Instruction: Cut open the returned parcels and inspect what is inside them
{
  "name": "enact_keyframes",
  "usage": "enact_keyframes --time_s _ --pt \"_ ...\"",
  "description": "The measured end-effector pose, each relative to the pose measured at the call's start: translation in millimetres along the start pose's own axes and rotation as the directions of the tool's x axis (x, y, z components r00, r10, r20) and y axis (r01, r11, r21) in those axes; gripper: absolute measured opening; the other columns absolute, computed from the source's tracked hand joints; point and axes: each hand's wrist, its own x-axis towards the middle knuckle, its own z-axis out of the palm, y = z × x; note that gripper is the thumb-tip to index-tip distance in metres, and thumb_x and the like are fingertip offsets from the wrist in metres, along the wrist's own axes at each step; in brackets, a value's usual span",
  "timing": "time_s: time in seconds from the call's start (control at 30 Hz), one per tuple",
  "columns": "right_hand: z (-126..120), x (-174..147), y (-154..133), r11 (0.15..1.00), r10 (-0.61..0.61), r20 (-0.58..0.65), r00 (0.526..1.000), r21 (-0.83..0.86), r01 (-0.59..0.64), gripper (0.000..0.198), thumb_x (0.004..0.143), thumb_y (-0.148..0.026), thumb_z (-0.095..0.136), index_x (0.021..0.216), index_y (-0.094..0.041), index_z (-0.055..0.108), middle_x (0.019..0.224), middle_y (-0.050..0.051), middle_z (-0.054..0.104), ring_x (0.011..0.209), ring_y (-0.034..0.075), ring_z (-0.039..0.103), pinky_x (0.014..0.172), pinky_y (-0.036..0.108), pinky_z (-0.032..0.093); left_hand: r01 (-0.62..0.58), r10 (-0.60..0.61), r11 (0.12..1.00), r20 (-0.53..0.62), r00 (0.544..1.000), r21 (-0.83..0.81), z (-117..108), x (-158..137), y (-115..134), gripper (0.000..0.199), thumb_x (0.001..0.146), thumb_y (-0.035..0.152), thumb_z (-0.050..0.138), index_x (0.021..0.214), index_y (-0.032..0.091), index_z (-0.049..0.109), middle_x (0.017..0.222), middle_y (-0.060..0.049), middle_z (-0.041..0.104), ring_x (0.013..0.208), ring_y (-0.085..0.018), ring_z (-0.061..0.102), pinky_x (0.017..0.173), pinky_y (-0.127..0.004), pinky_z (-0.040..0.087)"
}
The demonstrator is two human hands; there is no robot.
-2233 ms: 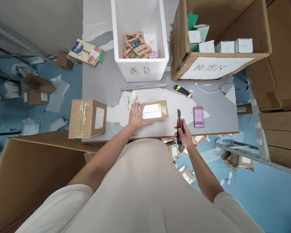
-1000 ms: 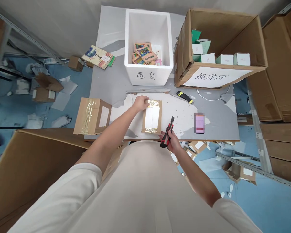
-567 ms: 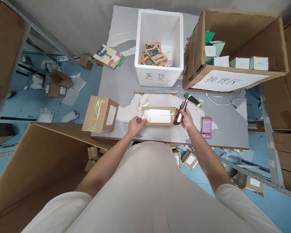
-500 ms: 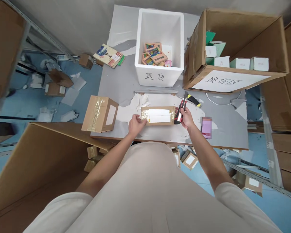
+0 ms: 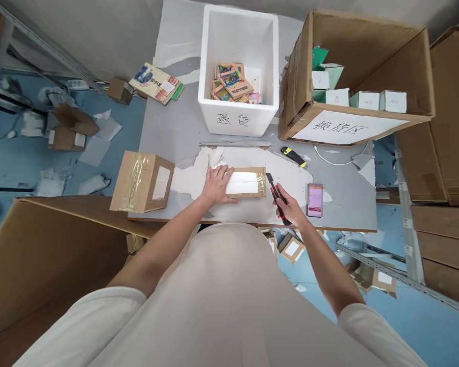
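On the table in front of me lies a narrow cardboard box point(image 5: 260, 189) with a white label and clear tape. My left hand point(image 5: 215, 186) rests across its left end, fingers spread and pressed flat, hiding that part. In my right hand point(image 5: 289, 206) is a black and red utility knife point(image 5: 274, 191), gripped by its handle. Its tip points up and left, close by the box's right end. A second cutter, black and yellow point(image 5: 294, 156), lies farther back on the table. To the right of my right hand is a phone point(image 5: 314, 200) with a pinkish screen.
A taped carton point(image 5: 131, 178) stands at the table's left. Behind are a white foam bin point(image 5: 239, 120) holding small packs and a large carton point(image 5: 296, 102) with green-and-white boxes. Books point(image 5: 153, 84) overhang the left edge. A big open carton point(image 5: 61, 244) is at lower left.
My left hand has gone from pinching the box's left edge to lying flat over it. The knife has turned, its tip now towards the box's right end, and the right hand has come lower.
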Motion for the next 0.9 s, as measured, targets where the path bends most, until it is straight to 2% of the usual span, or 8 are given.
enact_keyframes --time_s 0.1,0.2,0.27,0.37,0.43,0.53,0.6,0.9 --pt "-10.2 3.8 -9.5 0.997 -0.002 0.032 0.999 -0.081 0.005 0.070 0.084 -0.039 0.055 0.150 -0.034 0.030 0.078 -0.004 0.061 0.043 0.008 0.053 0.043 0.024 0.047 -0.008 0.008 0.999 -0.015 1.000 -0.037 1.2 1.1 -0.8 0.120 0.052 0.066 0.076 0.149 0.014 0.029 0.149 -0.021 0.036 0.138 -0.041 0.028 0.116 -0.059 -0.001" --pt "-15.7 4.3 -27.5 0.963 -0.010 0.017 1.000 -0.268 0.014 0.065 0.084 -0.033 0.057 0.146 -0.032 0.040 0.069 -0.003 0.061 0.041 0.009 0.050 0.046 0.025 0.046 -0.006 0.004 0.998 -0.029 1.000 -0.055 2.5 3.9 -1.5 0.118 0.051 0.063 0.078 0.148 0.016 0.031 0.146 -0.020 0.038 0.136 -0.041 0.030 0.116 -0.058 0.000" --pt "-12.7 1.0 -40.6 0.883 -0.056 -0.022 0.998 -0.468 0.039 0.062 0.084 -0.029 0.057 0.145 -0.029 0.043 0.063 -0.001 0.060 0.045 0.013 0.050 0.055 0.028 0.047 0.020 -0.022 0.998 -0.039 0.999 -0.051 3.0 5.4 -0.9 0.116 0.051 0.061 0.078 0.147 0.016 0.031 0.144 -0.020 0.040 0.134 -0.040 0.032 0.117 -0.057 0.002" --pt "-1.6 -6.5 -54.7 0.688 -0.141 -0.020 0.990 -0.721 0.083 0.061 0.087 -0.023 0.052 0.147 -0.022 0.040 0.061 0.005 0.062 0.058 0.021 0.056 0.068 0.033 0.046 0.040 -0.043 0.997 -0.051 0.998 -0.059 2.9 6.1 0.6 0.115 0.051 0.058 0.079 0.147 0.015 0.031 0.142 -0.020 0.041 0.132 -0.040 0.034 0.117 -0.056 0.004" --pt "5.3 -10.0 -59.1 0.592 -0.131 0.004 0.991 -0.802 0.081 0.061 0.089 -0.022 0.047 0.148 -0.019 0.036 0.067 0.009 0.064 0.066 0.025 0.058 0.072 0.035 0.044 0.030 -0.034 0.997 -0.053 0.998 -0.071 2.6 6.1 1.1 0.116 0.050 0.058 0.079 0.147 0.014 0.032 0.141 -0.020 0.041 0.132 -0.041 0.033 0.117 -0.057 0.004" --pt "10.3 -12.6 -60.8 0.513 -0.079 0.016 0.997 -0.857 0.054 0.060 0.091 -0.021 0.041 0.150 -0.019 0.032 0.075 0.013 0.067 0.071 0.029 0.059 0.072 0.037 0.042 0.027 -0.030 0.998 -0.052 0.998 -0.064 2.4 6.0 1.2 0.116 0.049 0.058 0.080 0.146 0.014 0.033 0.142 -0.021 0.040 0.131 -0.041 0.033 0.116 -0.057 0.004" --pt "10.4 -14.8 -60.4 0.506 -0.060 0.023 0.998 -0.861 0.050 0.061 0.091 -0.021 0.039 0.151 -0.020 0.029 0.077 0.014 0.067 0.071 0.030 0.059 0.071 0.037 0.042 0.035 -0.038 0.998 -0.056 0.998 -0.051 2.5 5.8 1.1 0.116 0.049 0.058 0.079 0.146 0.015 0.033 0.141 -0.021 0.041 0.131 -0.041 0.034 0.116 -0.056 0.005" --pt "6.8 -30.0 -53.0 0.596 -0.065 0.077 0.995 -0.796 0.101 0.063 0.089 -0.021 0.042 0.151 -0.021 0.030 0.072 0.009 0.067 0.067 0.027 0.059 0.069 0.033 0.040 0.045 -0.048 0.998 -0.047 0.998 -0.053 4.0 6.7 0.3 0.117 0.048 0.059 0.079 0.146 0.016 0.032 0.140 -0.020 0.041 0.129 -0.042 0.034 0.115 -0.056 0.007"
